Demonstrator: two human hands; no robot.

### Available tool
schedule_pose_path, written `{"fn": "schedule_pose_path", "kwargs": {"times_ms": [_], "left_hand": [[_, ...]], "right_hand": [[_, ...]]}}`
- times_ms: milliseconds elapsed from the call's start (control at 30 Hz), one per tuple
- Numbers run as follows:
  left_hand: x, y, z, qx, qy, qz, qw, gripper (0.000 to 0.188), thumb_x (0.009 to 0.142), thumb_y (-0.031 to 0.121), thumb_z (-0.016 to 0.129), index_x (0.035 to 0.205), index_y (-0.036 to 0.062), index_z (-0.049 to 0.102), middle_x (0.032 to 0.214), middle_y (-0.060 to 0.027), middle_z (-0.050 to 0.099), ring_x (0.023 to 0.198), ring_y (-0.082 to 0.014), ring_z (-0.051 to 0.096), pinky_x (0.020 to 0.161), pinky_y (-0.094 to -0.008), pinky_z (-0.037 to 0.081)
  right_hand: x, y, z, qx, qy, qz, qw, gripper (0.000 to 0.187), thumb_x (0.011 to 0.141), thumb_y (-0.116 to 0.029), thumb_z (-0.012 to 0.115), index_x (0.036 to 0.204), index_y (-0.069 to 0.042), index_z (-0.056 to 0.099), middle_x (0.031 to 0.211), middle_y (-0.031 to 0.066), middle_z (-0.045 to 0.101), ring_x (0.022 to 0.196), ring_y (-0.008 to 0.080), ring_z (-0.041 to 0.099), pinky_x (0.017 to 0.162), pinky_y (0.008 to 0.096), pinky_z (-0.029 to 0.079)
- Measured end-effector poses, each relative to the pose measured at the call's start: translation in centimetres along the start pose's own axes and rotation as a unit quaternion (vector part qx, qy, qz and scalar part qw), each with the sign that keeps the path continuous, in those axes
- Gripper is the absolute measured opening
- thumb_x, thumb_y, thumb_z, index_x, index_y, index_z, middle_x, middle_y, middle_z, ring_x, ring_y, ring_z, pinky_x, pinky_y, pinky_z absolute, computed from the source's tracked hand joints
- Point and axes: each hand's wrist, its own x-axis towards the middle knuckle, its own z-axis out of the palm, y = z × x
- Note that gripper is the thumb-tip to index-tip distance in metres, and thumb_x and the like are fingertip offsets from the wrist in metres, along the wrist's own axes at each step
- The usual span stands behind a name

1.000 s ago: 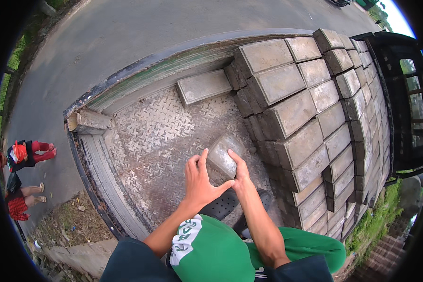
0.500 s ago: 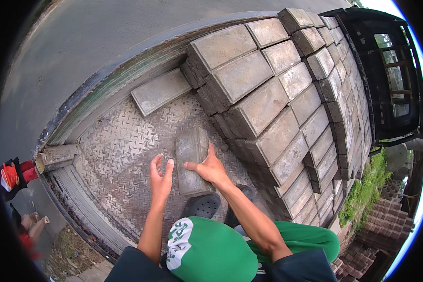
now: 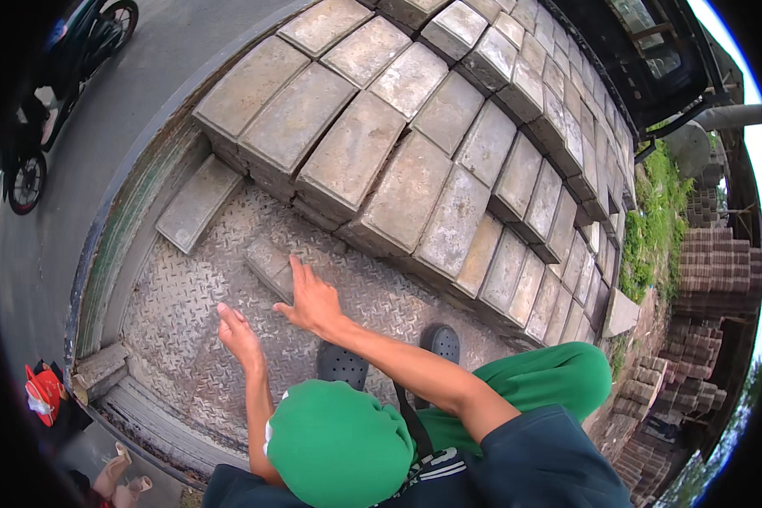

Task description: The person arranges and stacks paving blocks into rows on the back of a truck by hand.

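Observation:
A grey concrete paving block (image 3: 267, 264) lies on the patterned metal truck bed (image 3: 186, 296). My right hand (image 3: 311, 298), fingers stretched and spread, reaches over the block's near right part and hides some of it. Whether the fingers press on it I cannot tell. To the left and a little nearer, my left hand (image 3: 240, 337) hovers with bent fingers, thumb side up, apart from the block and holding nothing. Another block (image 3: 197, 203) rests beside the green side wall. Beyond my hands, a large stack of paving blocks (image 3: 406, 190) stands in stepped layers.
The bed's side wall (image 3: 114, 229) runs along the left. My dark clogs (image 3: 439, 340) stand on the bed below the stack. At far right is the black cab frame (image 3: 652, 59). A motorbike (image 3: 30, 182) is on the road, and a person in red (image 3: 46, 394) is at lower left.
My view has turned, so the stack and blocks appear farther left. My right hand has loosened from its spread grip along the block's side. A motorbike has come into view.

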Motion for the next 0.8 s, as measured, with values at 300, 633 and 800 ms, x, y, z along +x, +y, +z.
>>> {"fn": "schedule_pose_path", "kwargs": {"times_ms": [300,633,800], "left_hand": [[2.8,1.7,3.9,0.129,-0.04,0.188,0.973,0.052,0.105,0.032,0.058,0.143,-0.0026,0.048,0.141,-0.0168,0.054,0.129,-0.0237,0.053,0.107,-0.0346,0.042],[-4.2,0.2,-0.1,0.234,-0.076,-0.047,0.968,0.069,0.098,0.052,0.063,0.146,0.0053,0.048,0.143,-0.0138,0.056,0.126,-0.0275,0.056,0.102,-0.046,0.044],[-8.5,6.0,0.6,0.197,-0.099,-0.035,0.975,0.063,0.1,0.049,0.06,0.146,0.0071,0.049,0.141,-0.0117,0.058,0.126,-0.0252,0.057,0.101,-0.0458,0.044]], "right_hand": [[-3.2,0.2,-3.2,0.049,-0.068,0.042,0.996,0.128,0.065,-0.038,0.094,0.162,-0.009,0.015,0.129,0.0268,0.055,0.11,0.0472,0.064,0.085,0.0535,0.058],[-1.5,2.5,-1.6,0.12,-0.045,0.025,0.991,0.077,0.066,-0.009,0.079,0.133,0.001,0.041,0.114,0.0267,0.064,0.098,0.0435,0.071,0.08,0.0517,0.059],[-1.2,3.9,-2.8,0.172,-0.038,0.068,0.982,0.072,0.068,-0.014,0.079,0.129,0.003,0.046,0.112,0.0263,0.068,0.1,0.0425,0.071,0.085,0.0501,0.059]]}}
